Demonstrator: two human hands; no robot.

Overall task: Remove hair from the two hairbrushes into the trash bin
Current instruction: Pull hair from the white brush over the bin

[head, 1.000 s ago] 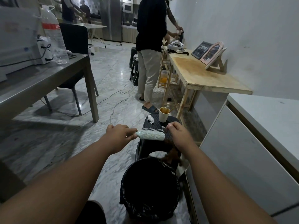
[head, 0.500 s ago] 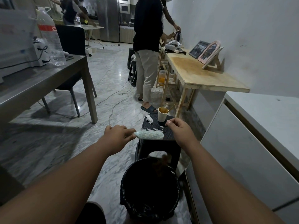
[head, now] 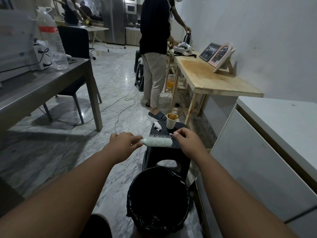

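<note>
My left hand [head: 124,143] grips the handle of a pale mint hairbrush [head: 158,141], held level with its bristles pointing up, above a black stool [head: 169,148]. My right hand [head: 187,140] sits at the brush's far tip, thumb and forefinger pinched together beside the bristles; I cannot see anything between them. Directly below, near my knees, stands a round trash bin [head: 157,198] lined with a black bag. No hair shows on the brush from this angle. Only one hairbrush is in view.
On the stool stand a paper cup [head: 171,120] with brown liquid and a crumpled tissue [head: 157,126]. A white cabinet [head: 267,152] flanks the bin on the right, a grey table [head: 42,88] on the left. A person [head: 155,54] stands ahead by a wooden table [head: 214,78]. Cables cross the floor.
A brown clump of hair that hung below my right hand dropped into the bin and is gone from sight. My right hand rose back to the brush tip.
</note>
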